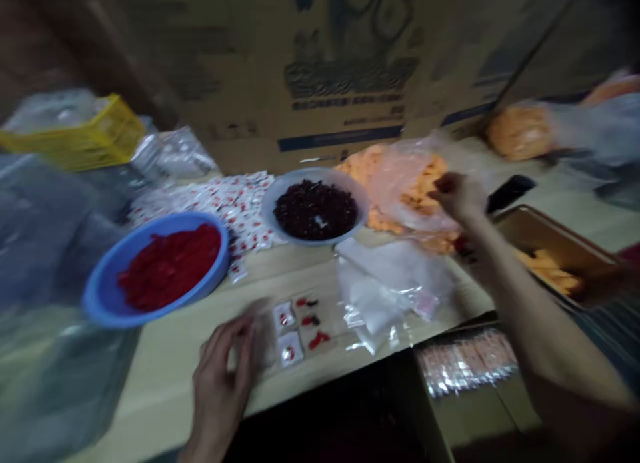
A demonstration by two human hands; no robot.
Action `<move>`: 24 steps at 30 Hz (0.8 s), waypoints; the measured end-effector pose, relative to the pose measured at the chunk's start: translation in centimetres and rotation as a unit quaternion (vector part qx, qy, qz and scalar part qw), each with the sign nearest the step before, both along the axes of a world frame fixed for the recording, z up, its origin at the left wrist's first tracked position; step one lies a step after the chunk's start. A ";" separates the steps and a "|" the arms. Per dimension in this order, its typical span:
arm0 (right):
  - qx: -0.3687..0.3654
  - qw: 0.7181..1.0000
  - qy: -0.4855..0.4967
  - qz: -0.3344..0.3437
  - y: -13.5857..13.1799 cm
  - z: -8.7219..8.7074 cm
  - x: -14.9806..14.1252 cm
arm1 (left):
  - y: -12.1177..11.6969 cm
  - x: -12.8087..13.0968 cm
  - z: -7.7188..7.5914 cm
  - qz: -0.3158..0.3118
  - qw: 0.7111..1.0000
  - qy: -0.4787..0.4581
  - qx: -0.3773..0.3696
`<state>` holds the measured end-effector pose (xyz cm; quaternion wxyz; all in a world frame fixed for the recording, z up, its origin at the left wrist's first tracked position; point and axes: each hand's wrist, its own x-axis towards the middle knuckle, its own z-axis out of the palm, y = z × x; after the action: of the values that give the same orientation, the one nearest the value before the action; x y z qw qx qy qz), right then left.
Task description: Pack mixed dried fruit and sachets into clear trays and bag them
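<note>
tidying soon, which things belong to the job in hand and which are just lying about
Seemingly in use:
round blue plastic bowl, red pieces
round translucent bowl, dark pieces
translucent plastic bag, orange pieces
small square white packets

Probably lying about:
yellow plastic basket
printed brown cardboard

Seemingly wooden table (pixel 150 386) with blue basin (pixel 108 278), whitish bowl (pixel 269 211), small packets (pixel 290 349).

Near me, 2 bare hands are held well apart: the left hand (pixel 216 378) low, thumb and fingers curled toward each other; the right hand (pixel 465 195) stretched farther forward, fingertips bunched (blurred, from where I stand), the bare right forearm (pixel 540 303) slanting behind it.
</note>
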<state>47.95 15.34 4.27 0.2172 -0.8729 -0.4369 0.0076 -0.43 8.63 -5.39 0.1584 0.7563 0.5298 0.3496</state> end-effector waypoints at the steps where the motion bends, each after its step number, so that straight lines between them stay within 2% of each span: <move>1: 0.036 0.999 0.001 0.024 -1.4 0.1 -1.9 | 0.0 0.0 0.4 0.010 1.000 -0.020 -0.001; 2: 0.059 0.996 0.016 0.070 -2.9 -0.2 -4.2 | 0.0 0.0 0.8 0.021 0.999 -0.041 -0.001; 3: 0.111 0.981 0.045 0.150 -4.4 -0.9 -6.9 | 0.1 -0.1 1.1 0.030 0.998 -0.057 -0.006; 4: 0.146 0.961 0.081 0.221 -5.9 -2.0 -9.9 | 0.2 -0.2 1.3 0.042 0.996 -0.072 -0.011; 5: 0.151 0.938 0.129 0.283 -7.3 -3.3 -13.2 | 0.2 -0.5 1.5 0.052 0.995 -0.083 -0.015; 8: 0.124 0.835 0.263 0.466 -10.2 -8.0 -23.6 | -0.3 -1.3 1.8 0.068 0.992 -0.101 -0.020; 9: 0.126 0.807 0.270 0.510 -10.5 -9.4 -26.6 | -0.6 -1.7 1.8 0.068 0.992 -0.103 -0.024; 10: 0.113 0.791 0.264 0.540 -10.4 -10.7 -29.1 | -1.0 -2.1 1.8 0.066 0.992 -0.104 -0.030; 12: 0.084 0.785 0.218 0.574 -9.8 -12.5 -32.5 | -1.7 -3.0 1.7 0.066 0.991 -0.105 -0.044; 14: 0.054 0.796 0.156 0.582 -8.8 -13.2 -33.8 | -2.3 -4.0 1.3 0.073 0.990 -0.108 -0.058; 18: 0.023 0.812 0.077 0.579 -7.7 -13.5 -33.6 | -2.9 -5.2 0.5 0.075 0.989 -0.097 -0.084; 22: 0.001 0.806 0.087 0.585 -7.4 -13.9 -33.5 | -2.6 -4.6 -0.2 0.012 0.995 -0.001 -0.098; 24: 0.004 0.804 0.115 0.583 -7.8 -13.4 -33.4 | -2.2 -4.0 -0.5 -0.029 0.993 0.061 -0.098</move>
<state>14.52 7.56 -9.10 0.2241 -0.4458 -0.8353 0.2309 -4.38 6.40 -5.89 0.2089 0.7723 0.5478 0.2444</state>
